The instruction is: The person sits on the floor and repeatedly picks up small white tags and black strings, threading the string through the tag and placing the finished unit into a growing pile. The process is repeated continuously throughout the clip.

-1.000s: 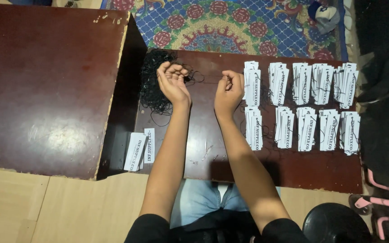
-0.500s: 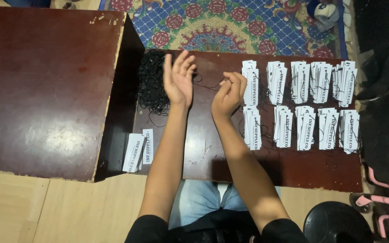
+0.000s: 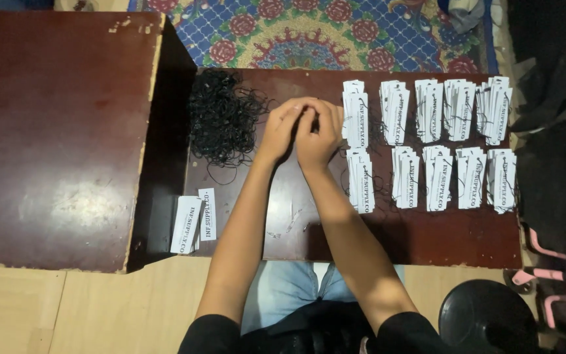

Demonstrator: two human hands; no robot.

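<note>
While both forearms reach forward over the low dark table (image 3: pixel 427 242), the left hand (image 3: pixel 283 128) and right hand (image 3: pixel 319 134) press together, fingers curled; whether they grip anything cannot be told. A tangled black string pile (image 3: pixel 221 118) lies just left of them, white tag stacks (image 3: pixel 427 144) to the right.

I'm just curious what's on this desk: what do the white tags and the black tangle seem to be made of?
The white tags look like matte paper or thin card: flat, stiff, stacked in neat piles. The black tangle seems to be thin cord or elastic thread, since it lies in loose, limp loops; which of the two I cannot tell.
</note>
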